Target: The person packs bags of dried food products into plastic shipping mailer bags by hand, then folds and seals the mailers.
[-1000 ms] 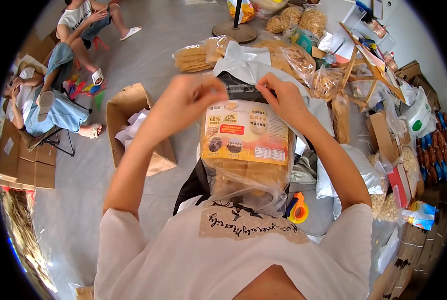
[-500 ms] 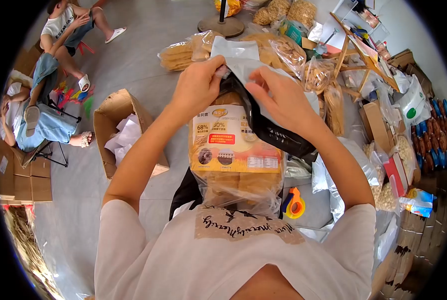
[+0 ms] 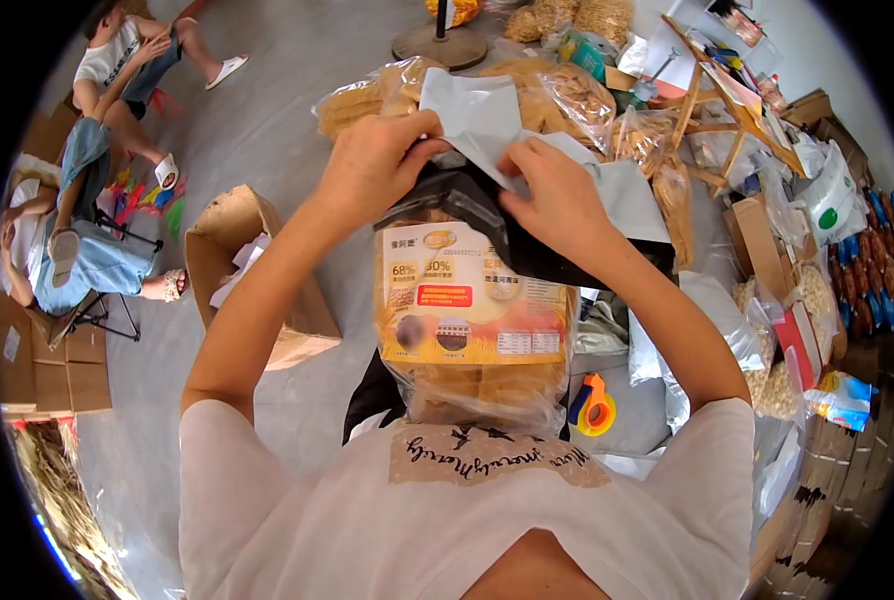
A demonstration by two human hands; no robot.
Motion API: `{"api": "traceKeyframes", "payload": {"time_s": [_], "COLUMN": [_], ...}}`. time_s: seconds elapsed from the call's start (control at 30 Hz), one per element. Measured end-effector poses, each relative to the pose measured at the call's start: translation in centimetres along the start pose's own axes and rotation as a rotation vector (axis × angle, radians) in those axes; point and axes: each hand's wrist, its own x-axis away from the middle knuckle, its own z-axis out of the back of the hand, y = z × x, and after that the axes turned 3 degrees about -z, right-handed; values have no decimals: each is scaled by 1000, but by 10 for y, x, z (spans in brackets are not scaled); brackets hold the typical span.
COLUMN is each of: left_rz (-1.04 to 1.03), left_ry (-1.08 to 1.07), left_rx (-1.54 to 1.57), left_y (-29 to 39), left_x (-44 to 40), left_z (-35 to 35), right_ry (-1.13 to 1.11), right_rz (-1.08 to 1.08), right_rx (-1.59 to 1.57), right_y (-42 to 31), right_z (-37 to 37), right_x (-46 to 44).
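The grey-and-black plastic mailer [image 3: 475,112] lies over the far end of the labelled food pack [image 3: 472,300], near the shirt. The left hand [image 3: 379,168] has narrow grip, pinching the mailer's edge; the right hand [image 3: 559,198] holds its flap.

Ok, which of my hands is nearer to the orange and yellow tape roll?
Right. Your right hand is ahead of the tape roll and slightly to its left; your left hand is farther off, ahead and well to the left.
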Motion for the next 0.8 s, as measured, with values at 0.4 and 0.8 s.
{"api": "traceKeyframes", "payload": {"time_s": [0.4, 0.8], "left_rz": [963, 205], "left_ry": [211, 304], "left_rx": [-689, 122], "left_y": [-201, 0], "left_x": [230, 53], "left_z": [96, 28], "right_ry": [-11, 105], "right_rz": [-67, 38], "right_rx": [-30, 91], "right_y": [3, -15], "right_z": [-17, -17], "right_x": [16, -9]}}
